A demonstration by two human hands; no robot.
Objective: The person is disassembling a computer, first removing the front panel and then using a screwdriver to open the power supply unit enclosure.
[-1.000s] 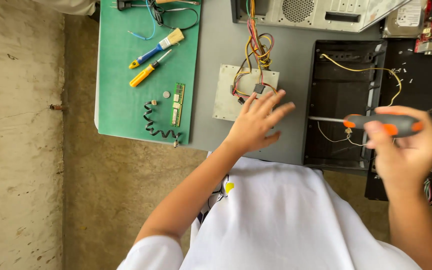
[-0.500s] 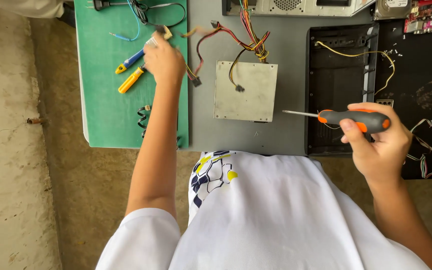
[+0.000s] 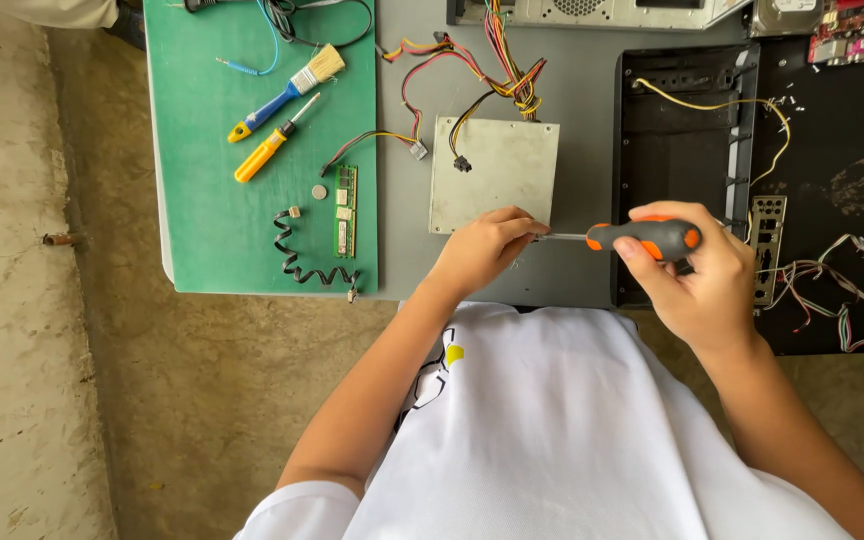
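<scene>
My right hand (image 3: 697,275) grips a screwdriver with a grey and orange handle (image 3: 644,238), its shaft pointing left. My left hand (image 3: 482,250) is closed around the tip of that shaft, just below the near edge of a grey metal power supply box (image 3: 497,172) lying flat on the grey table (image 3: 592,130). Coloured wires (image 3: 492,70) run from the box towards the back.
A green mat (image 3: 212,230) at the left carries a blue-handled brush (image 3: 287,90), a yellow screwdriver (image 3: 267,148), a green memory stick (image 3: 345,210) and a coiled black cable (image 3: 297,260). An open black computer case (image 3: 682,150) stands to the right, with loose wires (image 3: 852,280) beyond.
My left hand has come back from the green mat to the screwdriver's tip near the power supply box. The right hand with the screwdriver has stayed about where it was.
</scene>
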